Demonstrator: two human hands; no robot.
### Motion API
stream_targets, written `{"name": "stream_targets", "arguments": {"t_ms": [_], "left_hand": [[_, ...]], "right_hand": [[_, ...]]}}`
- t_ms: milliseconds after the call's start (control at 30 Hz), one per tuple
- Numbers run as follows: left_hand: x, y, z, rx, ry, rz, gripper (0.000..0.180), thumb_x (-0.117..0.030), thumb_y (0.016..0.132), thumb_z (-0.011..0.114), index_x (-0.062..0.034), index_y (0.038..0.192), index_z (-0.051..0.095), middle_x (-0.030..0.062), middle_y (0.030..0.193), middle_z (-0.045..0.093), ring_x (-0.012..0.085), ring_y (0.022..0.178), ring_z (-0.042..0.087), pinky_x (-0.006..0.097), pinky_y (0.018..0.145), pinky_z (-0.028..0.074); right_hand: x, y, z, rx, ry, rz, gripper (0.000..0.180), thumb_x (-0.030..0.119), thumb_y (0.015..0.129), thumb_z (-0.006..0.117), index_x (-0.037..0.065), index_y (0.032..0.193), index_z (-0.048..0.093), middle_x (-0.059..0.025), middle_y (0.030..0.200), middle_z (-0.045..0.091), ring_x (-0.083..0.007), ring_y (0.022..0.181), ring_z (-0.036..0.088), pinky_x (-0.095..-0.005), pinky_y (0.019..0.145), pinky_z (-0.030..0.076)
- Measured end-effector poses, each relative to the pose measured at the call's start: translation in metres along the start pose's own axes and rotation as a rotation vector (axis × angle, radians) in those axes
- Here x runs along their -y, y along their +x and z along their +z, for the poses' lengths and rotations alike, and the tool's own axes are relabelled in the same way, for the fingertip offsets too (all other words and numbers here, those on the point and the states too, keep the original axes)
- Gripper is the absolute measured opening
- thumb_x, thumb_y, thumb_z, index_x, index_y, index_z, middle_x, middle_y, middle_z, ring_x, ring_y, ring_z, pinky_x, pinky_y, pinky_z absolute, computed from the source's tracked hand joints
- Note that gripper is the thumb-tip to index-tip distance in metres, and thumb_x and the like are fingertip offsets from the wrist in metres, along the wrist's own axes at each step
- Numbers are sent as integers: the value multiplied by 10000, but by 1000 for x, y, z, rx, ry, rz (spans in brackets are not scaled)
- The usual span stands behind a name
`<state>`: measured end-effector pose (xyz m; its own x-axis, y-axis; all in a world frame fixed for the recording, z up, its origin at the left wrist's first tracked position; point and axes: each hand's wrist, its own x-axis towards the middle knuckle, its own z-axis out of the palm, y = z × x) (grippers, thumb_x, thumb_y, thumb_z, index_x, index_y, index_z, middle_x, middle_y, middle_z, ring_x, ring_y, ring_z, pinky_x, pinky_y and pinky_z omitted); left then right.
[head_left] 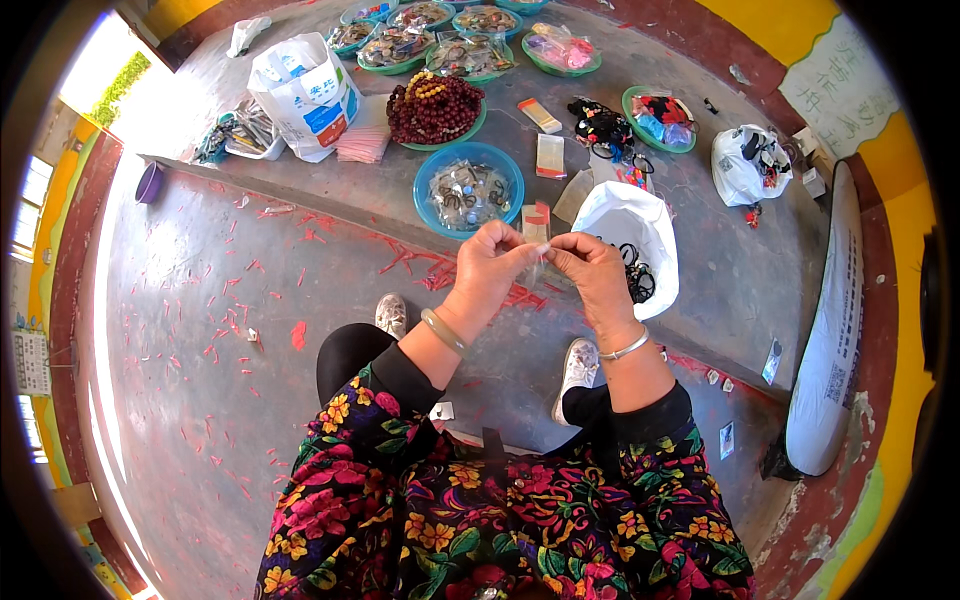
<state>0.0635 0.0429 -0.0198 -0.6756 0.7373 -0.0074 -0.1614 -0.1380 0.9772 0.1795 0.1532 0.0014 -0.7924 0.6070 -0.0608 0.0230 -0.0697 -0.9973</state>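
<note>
My left hand (pixel 487 272) and my right hand (pixel 597 277) meet in front of me, thumbs and fingertips pinched together. Between them is a small piece of clear plastic (pixel 539 268), which looks like a little bag; whether anything is inside is too small to tell. Just beyond my left hand stands a blue basin (pixel 423 212) with small clear packets (pixel 468 188) in it. Close by my right hand sits an open white bag (pixel 645 210) holding black hair ties (pixel 640 277). A small card box with red on it (pixel 536 217) lies right behind my fingertips.
Farther back are a pile of dark red beads (pixel 435 108), a large white plastic bag (pixel 305 90), a stack of pink sheets (pixel 363 143) and several green basins (pixel 565 68) of packets. A step edge (pixel 300 197) crosses the floor, with red scraps scattered below. A long white sack (pixel 828 350) leans at the right.
</note>
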Motion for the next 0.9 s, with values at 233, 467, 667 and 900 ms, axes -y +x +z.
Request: {"name": "stream_targets", "arguments": {"t_ms": [233, 467, 667, 900], "left_hand": [[13, 2, -5, 58, -1, 58, 184, -24, 795, 677, -56, 746, 502, -14, 671, 537, 49, 578, 514, 208, 514, 460], [-28, -3, -2, 102, -75, 27, 98, -125, 851, 626, -44, 894, 591, -2, 790, 600, 42, 571, 519, 163, 477, 406], [-51, 2, -11, 288, -290, -305, 197, -109, 840, 629, -17, 1010, 592, 44, 899, 640, 47, 611, 572, 155, 476, 417], [-50, 2, -14, 450, -489, -470, 206, -65, 859, 582, 20, 1042, 540, 88, 935, 632, 110, 684, 629, 207, 612, 527]], "right_hand": [[2, -2, 3, -44, -37, -43, 106, 96, 804, 682, 0, 846, 668, 12, 732, 624, -43, 682, 520, -186, 633, 427], [1, 3, -11, -10, 292, 57, 84, 78, 799, 678, 19, 859, 673, -8, 865, 629, -88, 807, 563, -227, 728, 453], [1, 6, -11, 170, 532, 20, 99, 113, 782, 695, 33, 838, 677, -76, 1123, 569, -190, 1120, 484, -321, 936, 389], [-4, 8, -9, 273, 496, -33, 80, 111, 787, 688, 46, 833, 685, -55, 1138, 565, -203, 1205, 409, -351, 1008, 309]]}}
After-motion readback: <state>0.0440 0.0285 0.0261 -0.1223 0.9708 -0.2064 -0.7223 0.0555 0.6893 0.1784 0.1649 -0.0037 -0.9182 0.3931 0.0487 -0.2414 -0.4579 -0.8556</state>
